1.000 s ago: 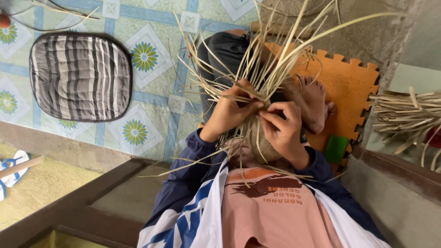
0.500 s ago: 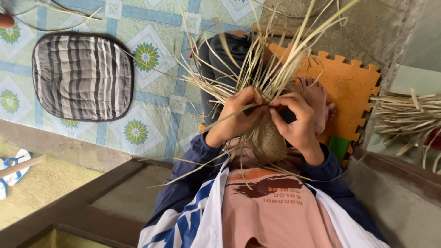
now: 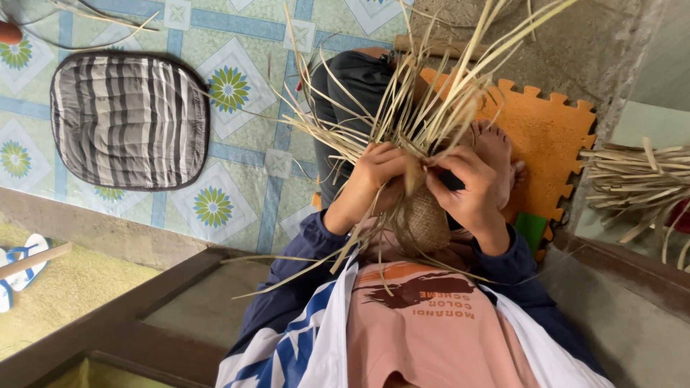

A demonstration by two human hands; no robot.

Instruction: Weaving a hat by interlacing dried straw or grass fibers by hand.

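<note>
I hold a small half-woven straw basket (image 3: 428, 224) in front of my chest, its rounded woven bottom toward me. Many loose pale straw strips (image 3: 402, 108) fan up and outward from its rim. My left hand (image 3: 374, 176) grips the basket's left side with strips running between the fingers. My right hand (image 3: 471, 190) pinches strips at the rim on the right and has a small dark object tucked against its fingers. My bare foot (image 3: 496, 147) rests on an orange foam mat (image 3: 550, 136) just beyond the hands.
A grey striped cushion (image 3: 129, 118) lies on the patterned tile floor (image 3: 237, 93) at the left. A bundle of straw strips (image 3: 632, 183) lies at the right. A dark wooden frame (image 3: 144, 302) crosses below, with a blue and white sandal (image 3: 18, 269) at far left.
Both hands shifted slightly upward and closer together on the basket's rim. The basket turned, showing more of its woven bottom, and the strips swung with it.
</note>
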